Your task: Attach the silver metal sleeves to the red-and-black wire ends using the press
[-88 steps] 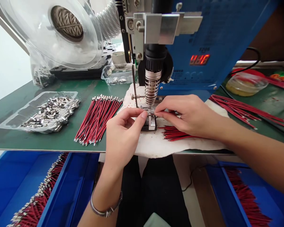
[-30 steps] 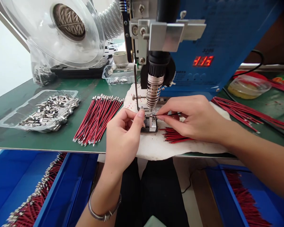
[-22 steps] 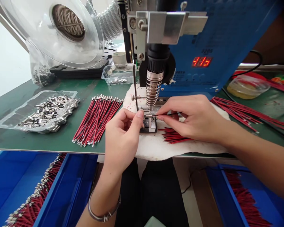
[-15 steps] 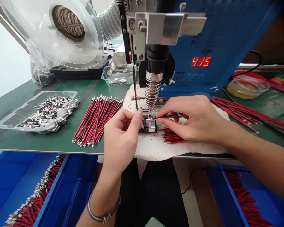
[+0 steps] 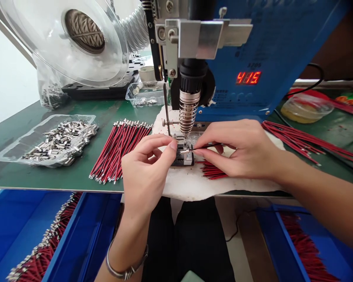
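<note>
A thin black wire (image 5: pixel 208 146) is pinched between the thumb and forefinger of my right hand (image 5: pixel 241 147). At its left end sits a small silver metal connector (image 5: pixel 186 151), just above the small black-and-metal fixture (image 5: pixel 188 159). Close to the connector's left, my left hand (image 5: pixel 147 166) has thumb and forefinger tips pressed together; whatever they hold, if anything, is hidden. The spring-wrapped soldering iron (image 5: pixel 190 111) points down over the fixture. Below my right hand, a bundle of red and black wires (image 5: pixel 213 170) lies on the white cloth (image 5: pixel 182 186).
Left of the cloth lies a pile of wires with metal connectors (image 5: pixel 119 150), beside a plastic tray (image 5: pixel 6 154) of loose connectors. A blue machine (image 5: pixel 238 100) with a red display stands behind. More wires (image 5: pixel 300 141) lie right. Blue bins (image 5: pixel 85 235) sit below the table edge.
The connector on the wire has lifted slightly from the fixture and shifted left and down. My left hand has drawn a little left. My right hand keeps its pinch.
</note>
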The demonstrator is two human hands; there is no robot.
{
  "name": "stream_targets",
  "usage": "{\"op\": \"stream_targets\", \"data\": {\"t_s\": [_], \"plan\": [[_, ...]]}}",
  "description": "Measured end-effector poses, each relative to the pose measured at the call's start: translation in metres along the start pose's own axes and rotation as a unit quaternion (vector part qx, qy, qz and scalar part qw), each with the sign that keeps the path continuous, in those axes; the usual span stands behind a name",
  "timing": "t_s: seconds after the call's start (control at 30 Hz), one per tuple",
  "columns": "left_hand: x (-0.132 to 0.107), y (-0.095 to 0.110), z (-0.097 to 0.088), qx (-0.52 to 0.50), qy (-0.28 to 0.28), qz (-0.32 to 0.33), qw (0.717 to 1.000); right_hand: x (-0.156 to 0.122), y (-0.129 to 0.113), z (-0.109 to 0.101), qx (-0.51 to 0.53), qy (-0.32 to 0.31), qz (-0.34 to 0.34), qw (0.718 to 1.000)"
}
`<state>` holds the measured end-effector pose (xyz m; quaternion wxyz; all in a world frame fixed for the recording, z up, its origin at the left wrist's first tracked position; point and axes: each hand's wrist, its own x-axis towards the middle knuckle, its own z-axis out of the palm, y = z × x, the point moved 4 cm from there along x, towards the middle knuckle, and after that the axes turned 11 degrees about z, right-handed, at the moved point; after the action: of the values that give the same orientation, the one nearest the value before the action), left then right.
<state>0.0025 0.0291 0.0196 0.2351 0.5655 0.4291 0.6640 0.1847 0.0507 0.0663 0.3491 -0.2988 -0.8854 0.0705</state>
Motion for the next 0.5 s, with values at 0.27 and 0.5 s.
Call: {"op": "stream_targets", "data": {"t_s": [0.27, 0.5], "plan": [[0.001, 0.001, 0.001, 0.028, -0.028, -0.013, 0.999, -0.001, 0.000, -0.001, -0.003, -0.001, -0.004, 1.000], [-0.014, 0.029, -0.027, 0.210, -0.063, 0.094, 0.971, -0.003, 0.001, -0.005, -0.014, -0.001, -0.007, 1.000]]}}
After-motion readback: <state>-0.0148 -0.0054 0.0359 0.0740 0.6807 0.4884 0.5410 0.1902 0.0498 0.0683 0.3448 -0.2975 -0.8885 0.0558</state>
